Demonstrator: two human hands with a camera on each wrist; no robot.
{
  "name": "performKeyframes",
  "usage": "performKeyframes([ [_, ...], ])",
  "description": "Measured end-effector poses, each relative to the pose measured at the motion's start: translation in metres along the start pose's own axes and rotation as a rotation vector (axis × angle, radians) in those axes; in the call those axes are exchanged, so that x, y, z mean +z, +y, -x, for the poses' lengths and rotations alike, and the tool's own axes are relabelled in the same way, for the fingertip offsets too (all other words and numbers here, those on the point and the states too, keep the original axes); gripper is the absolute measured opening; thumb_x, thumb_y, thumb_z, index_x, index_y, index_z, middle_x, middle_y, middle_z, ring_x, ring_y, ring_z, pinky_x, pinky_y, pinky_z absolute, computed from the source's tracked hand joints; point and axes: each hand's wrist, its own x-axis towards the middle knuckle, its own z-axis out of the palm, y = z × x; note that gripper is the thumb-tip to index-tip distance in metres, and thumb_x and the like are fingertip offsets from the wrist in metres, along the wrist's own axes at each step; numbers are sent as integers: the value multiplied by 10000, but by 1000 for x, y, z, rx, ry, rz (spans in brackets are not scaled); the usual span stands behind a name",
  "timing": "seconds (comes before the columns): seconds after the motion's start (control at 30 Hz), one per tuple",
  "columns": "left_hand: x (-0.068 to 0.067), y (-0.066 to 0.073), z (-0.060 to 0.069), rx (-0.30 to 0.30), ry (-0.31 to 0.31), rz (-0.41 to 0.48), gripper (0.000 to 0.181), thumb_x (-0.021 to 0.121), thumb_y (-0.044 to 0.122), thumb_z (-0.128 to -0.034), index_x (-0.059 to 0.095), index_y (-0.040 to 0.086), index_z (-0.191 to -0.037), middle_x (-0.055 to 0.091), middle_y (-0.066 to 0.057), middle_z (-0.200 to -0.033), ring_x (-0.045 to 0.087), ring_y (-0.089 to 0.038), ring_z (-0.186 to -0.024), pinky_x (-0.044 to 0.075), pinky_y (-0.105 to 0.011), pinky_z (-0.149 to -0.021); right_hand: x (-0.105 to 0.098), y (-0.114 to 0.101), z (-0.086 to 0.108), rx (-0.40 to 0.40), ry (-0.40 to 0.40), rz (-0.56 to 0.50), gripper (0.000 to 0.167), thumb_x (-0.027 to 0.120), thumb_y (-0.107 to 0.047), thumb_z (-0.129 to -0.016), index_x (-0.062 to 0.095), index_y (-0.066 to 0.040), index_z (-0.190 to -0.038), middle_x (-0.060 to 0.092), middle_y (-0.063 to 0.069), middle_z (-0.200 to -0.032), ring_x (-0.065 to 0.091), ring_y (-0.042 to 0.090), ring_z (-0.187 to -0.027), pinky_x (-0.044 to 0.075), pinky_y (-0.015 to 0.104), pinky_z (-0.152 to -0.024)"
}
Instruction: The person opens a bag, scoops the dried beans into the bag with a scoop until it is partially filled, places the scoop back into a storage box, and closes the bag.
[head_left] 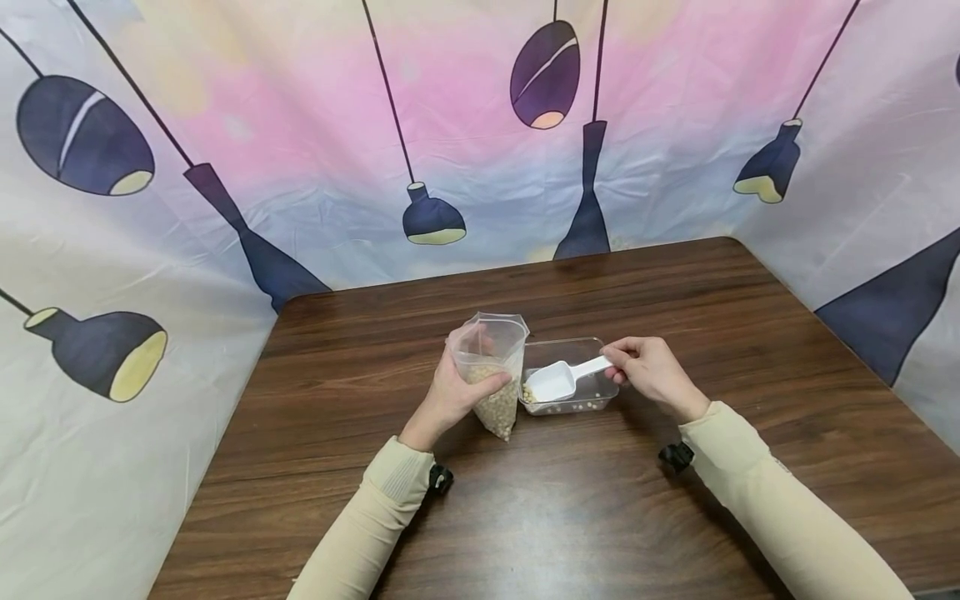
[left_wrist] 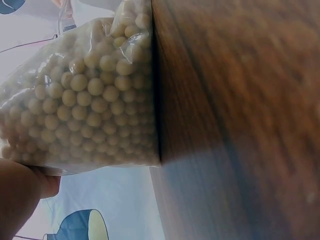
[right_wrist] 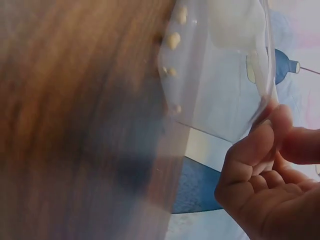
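My left hand (head_left: 457, 390) grips a clear plastic bag (head_left: 498, 408) partly filled with small round beige beans, its mouth open at the top. In the left wrist view the beans (left_wrist: 95, 105) show closely packed through the film, and the bag's bottom touches the table. My right hand (head_left: 651, 372) pinches the handle of a white plastic scoop (head_left: 553, 382). That scoop is tilted down into a clear plastic tray (head_left: 600, 403), right beside the bag. Several beans lie on the tray floor, some near the scoop's tip. In the right wrist view, a few beans (right_wrist: 173, 41) show through the tray wall.
A dark wooden table (head_left: 360, 358) carries everything. Behind it and at both sides hangs a cloth backdrop (head_left: 495, 158) printed with lamps. Dark wrist devices sit under both cuffs, the right one (head_left: 677, 457) just above the tabletop.
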Motion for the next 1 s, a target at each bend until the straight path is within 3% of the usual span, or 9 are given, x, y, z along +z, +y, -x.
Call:
performKeyframes([
  [0.6,1,-2,1,9,3,8,729,754,-75,-763,354,-61,-1372,515,-303,-1200,508,-369,-1125,437,-297,-925,-10,15,-7,74,1,-230,355,526,-151,-1010,536,166,-1172,600,-24,-700,519,34,-617,453,184,-561],
  [0.8,1,0,0,15,1,-5,727,753,-82,-761,354,-73,-1368,514,-315,-1200,499,-394,-1139,421,-317,-942,-26,2,-5,-9,63,-321,404,530,-182,-1012,518,161,-1225,628,-45,-716,542,31,-644,477,184,-590],
  [1.0,1,1,0,11,-3,-14,736,753,-85,-762,348,-81,-1376,510,-323,-1207,494,-413,-1147,418,-353,-944,-41,-30,1,-138,122,-459,260,612,-206,-968,623,18,-1100,672,-27,-720,588,45,-642,495,176,-598],
])
